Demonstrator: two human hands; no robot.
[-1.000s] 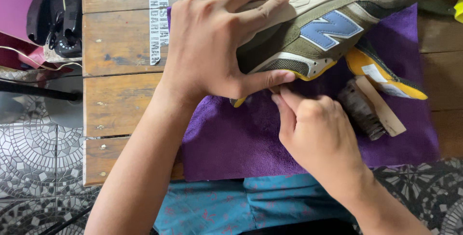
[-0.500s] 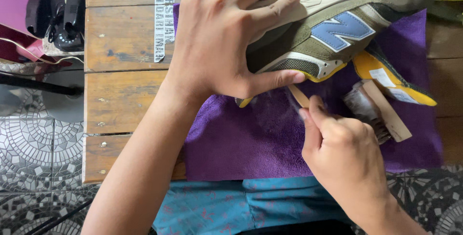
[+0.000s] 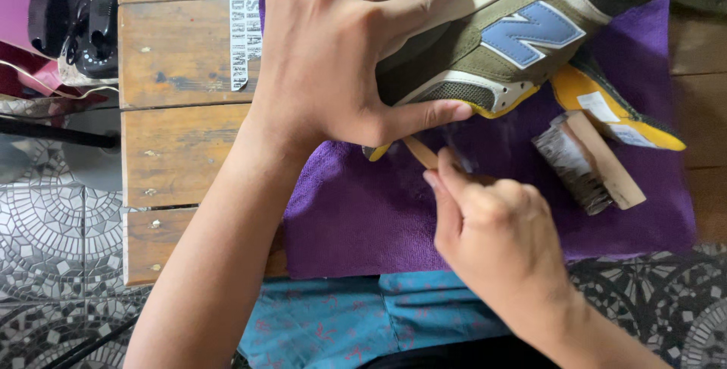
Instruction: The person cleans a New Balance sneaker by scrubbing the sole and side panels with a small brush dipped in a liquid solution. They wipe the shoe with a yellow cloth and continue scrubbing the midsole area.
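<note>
Olive sneaker (image 3: 522,43) — long axis slanting upper-right, left hand (image 3: 341,58) gripping heel

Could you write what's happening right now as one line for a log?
left hand: grips sneaker | right hand: holds small wooden stick at sole | brush: lying on purple cloth

Left hand (image 3: 341,66) spread flat, fingers extended, thumb out; right hand (image 3: 500,240) curled in a pinch
</note>
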